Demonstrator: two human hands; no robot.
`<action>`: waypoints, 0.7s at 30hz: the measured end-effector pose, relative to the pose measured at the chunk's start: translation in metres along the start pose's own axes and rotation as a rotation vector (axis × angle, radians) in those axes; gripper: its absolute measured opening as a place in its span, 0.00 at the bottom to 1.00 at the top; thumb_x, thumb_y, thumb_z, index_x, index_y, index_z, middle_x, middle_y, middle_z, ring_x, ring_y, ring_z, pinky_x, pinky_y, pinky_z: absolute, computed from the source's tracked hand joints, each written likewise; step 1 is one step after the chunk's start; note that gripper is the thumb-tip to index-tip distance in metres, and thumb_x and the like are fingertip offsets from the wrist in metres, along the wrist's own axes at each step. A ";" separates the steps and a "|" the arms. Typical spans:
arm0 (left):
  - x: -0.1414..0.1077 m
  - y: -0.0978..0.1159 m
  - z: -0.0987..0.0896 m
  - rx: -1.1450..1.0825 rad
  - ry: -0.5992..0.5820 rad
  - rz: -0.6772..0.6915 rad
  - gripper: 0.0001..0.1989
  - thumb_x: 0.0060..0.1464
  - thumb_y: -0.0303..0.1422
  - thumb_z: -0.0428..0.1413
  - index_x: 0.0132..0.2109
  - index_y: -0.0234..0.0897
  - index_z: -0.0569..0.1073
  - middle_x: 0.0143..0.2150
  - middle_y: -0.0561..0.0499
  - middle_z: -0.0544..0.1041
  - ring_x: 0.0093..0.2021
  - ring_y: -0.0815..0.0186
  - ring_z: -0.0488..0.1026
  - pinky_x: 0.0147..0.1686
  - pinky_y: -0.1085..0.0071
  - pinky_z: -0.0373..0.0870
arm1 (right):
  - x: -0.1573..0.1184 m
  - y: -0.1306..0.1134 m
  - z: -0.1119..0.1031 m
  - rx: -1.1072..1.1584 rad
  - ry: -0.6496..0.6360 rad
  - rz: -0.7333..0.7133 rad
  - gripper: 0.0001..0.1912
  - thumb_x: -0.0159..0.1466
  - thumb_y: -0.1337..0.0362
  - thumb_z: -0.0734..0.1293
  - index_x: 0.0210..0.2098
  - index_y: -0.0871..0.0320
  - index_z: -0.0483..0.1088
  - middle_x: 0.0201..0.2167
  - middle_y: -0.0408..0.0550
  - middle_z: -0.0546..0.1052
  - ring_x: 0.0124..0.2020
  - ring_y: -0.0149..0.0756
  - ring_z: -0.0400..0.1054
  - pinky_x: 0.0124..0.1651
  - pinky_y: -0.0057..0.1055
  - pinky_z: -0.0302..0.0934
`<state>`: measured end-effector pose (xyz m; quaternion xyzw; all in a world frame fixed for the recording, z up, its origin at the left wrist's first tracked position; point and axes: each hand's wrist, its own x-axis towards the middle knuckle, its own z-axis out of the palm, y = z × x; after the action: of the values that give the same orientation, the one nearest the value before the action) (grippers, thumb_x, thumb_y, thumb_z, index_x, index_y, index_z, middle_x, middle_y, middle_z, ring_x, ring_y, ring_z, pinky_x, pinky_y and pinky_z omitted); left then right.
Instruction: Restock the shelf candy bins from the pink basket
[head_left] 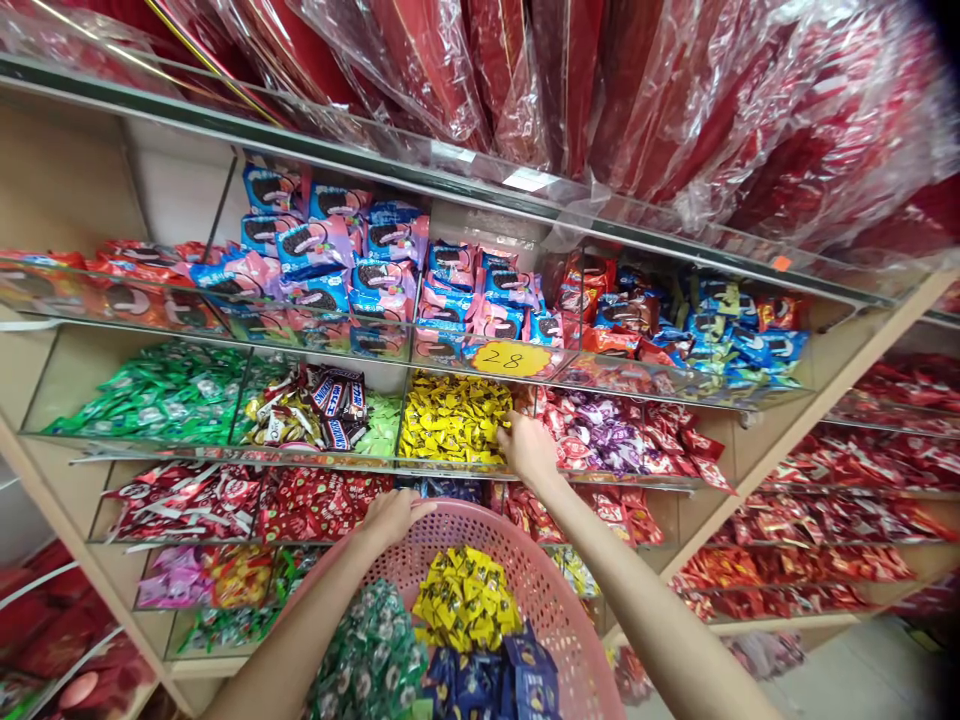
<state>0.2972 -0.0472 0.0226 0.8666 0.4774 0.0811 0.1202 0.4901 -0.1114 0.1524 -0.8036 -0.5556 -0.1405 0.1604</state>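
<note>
My left hand (391,520) is closed over the far rim of a pink perforated plastic basket (551,590). Inside the basket lie yellow-wrapped candies (469,600), green-wrapped candies (367,655) and dark blue packets (491,685), each kind in its own heap. My right hand (529,448) is at the right edge of a shelf compartment full of yellow-wrapped candies (454,415), beyond the basket. Its fingers are curled in against the candies; whether any candy is between them is hidden.
Clear dividers split the shelves (697,480). Green candies (165,395) and Snickers bars (337,405) lie left, purple and red candies (600,430) right. Oreo packets (315,245) fill the shelf above, with a yellow price tag (511,358). Plastic-wrapped red goods (525,80) hang over the top edge.
</note>
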 end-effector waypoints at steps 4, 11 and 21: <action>0.000 0.000 0.000 -0.004 -0.010 -0.006 0.27 0.50 0.55 0.36 0.33 0.41 0.71 0.34 0.46 0.75 0.39 0.57 0.71 0.33 0.71 0.62 | 0.003 -0.002 0.006 -0.025 -0.038 0.024 0.14 0.60 0.62 0.55 0.37 0.59 0.69 0.32 0.54 0.73 0.35 0.38 0.68 0.32 0.29 0.55; 0.000 0.001 -0.001 -0.003 -0.019 -0.024 0.27 0.51 0.54 0.37 0.35 0.41 0.71 0.35 0.46 0.75 0.40 0.58 0.71 0.34 0.71 0.61 | 0.005 -0.006 0.013 -0.028 -0.055 0.064 0.14 0.60 0.63 0.54 0.34 0.61 0.69 0.33 0.56 0.73 0.35 0.39 0.68 0.33 0.30 0.57; 0.001 -0.002 0.003 0.014 0.022 -0.001 0.31 0.48 0.57 0.34 0.35 0.41 0.71 0.36 0.45 0.75 0.39 0.57 0.71 0.33 0.70 0.62 | 0.008 -0.011 0.018 0.156 -0.037 0.103 0.11 0.57 0.63 0.56 0.34 0.58 0.67 0.32 0.52 0.73 0.33 0.38 0.68 0.30 0.28 0.55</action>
<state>0.2976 -0.0456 0.0189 0.8662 0.4797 0.0875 0.1091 0.4837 -0.0934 0.1409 -0.8187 -0.5258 -0.0735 0.2189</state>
